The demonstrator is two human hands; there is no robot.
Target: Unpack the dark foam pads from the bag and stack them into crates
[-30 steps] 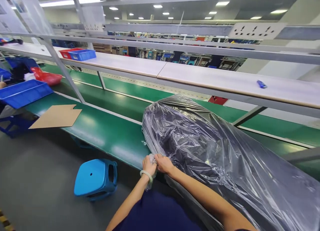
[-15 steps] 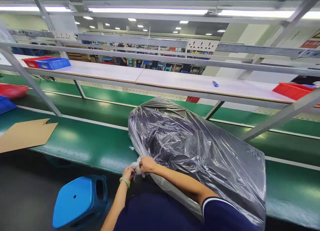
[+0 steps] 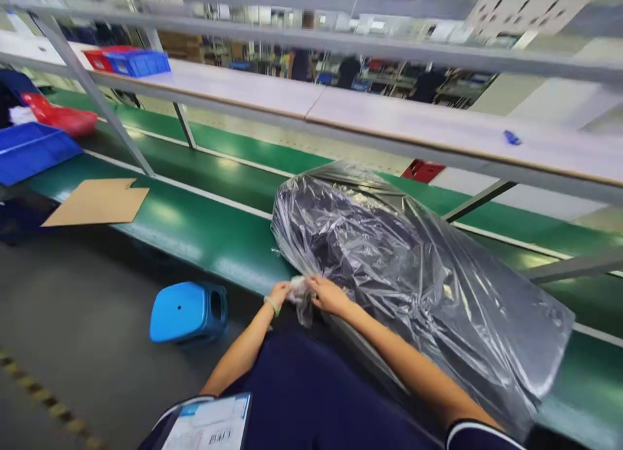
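A large dark item wrapped in a clear plastic bag (image 3: 389,255) lies slantwise on the green bench. The bag's gathered end bunches up at its near left corner, over the bench's front edge. My left hand (image 3: 279,294), with a pale green bangle at the wrist, pinches the bunched plastic from the left. From the right, my right hand (image 3: 328,294) is closed on the same bunch, close beside the left. What exactly the item inside is, the crinkled, shiny plastic hides.
Left on the green bench (image 3: 219,242) lies a cardboard sheet (image 3: 102,202), with a blue bin (image 3: 36,150) beyond. A blue stool (image 3: 180,312) stands on the floor at left. Across the back runs a white shelf (image 3: 243,89) with bins (image 3: 139,62) and a small blue object (image 3: 512,137). Metal posts rise from the bench.
The view has tilted down and shifted, so bench and stool sit differently in it. Both hands stay on the bunched plastic, and the wrapped item keeps its place on the bench.
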